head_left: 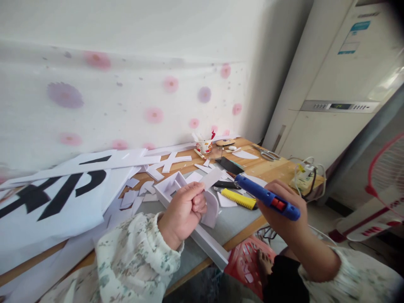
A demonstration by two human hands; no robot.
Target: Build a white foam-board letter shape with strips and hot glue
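Observation:
My left hand (187, 210) is closed, pinching a small white foam-board strip (212, 178) between thumb and fingers. In my right hand (285, 210) is a blue hot glue gun (265, 197), its nozzle aimed left toward the strip but apart from it. Below my left hand lies a long white foam-board frame (208, 246) with raised walls and a curved part (211, 209); my hand hides some of it. A yellow utility knife (239, 198) rests on the grey mat (189, 269) between my hands.
White sheets with black lettering (50, 198) cover the table's left. Foam-board scraps (129, 198) lie scattered. Scissors (267, 153), a patterned paper cup (203, 146) and a power strip (303, 176) are farther back. A fan (389, 176) and refrigerator (331, 84) stand right.

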